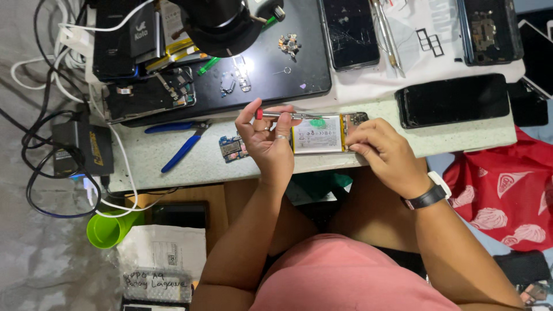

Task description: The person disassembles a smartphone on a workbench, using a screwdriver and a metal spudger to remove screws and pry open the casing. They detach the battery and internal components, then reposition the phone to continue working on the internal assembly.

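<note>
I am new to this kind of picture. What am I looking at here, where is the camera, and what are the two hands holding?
There is no machine: a person works with two bare hands. The single picture comes from a camera worn on the person's head, looking down at a white worktable.

The left hand holds a thin screwdriver with a red end, lying sideways above an opened phone whose pale battery shows. The right hand rests on that phone.

Around it lie blue-handled pliers, a small blue circuit board, a black phone, a phone with cracked glass and a dark mat carrying small parts. Cables hang on the left.
</note>
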